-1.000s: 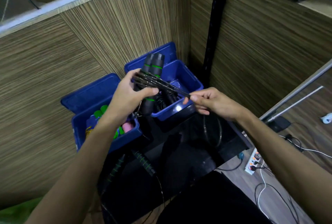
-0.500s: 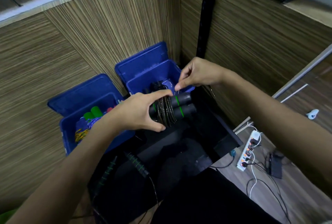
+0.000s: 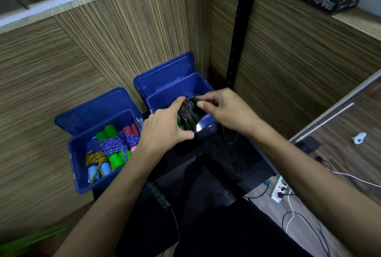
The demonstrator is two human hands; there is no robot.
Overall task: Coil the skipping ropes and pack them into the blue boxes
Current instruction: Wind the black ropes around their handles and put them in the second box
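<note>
While our left hand (image 3: 165,126) grips the coiled black rope (image 3: 186,117) with its handles bundled inside, we hold it over the front edge of the right blue box (image 3: 165,100). Our right hand (image 3: 224,110) pinches the loose end of the cord at the top of the bundle. The left blue box (image 3: 78,153) beside it holds coloured ropes (image 3: 111,149), already wound. Another black handle (image 3: 157,193) lies on the dark table (image 3: 237,164) nearer to us.

Both hands reach forward, left (image 3: 162,130) curled in a grip, right (image 3: 224,110) pinching with fingertips
</note>
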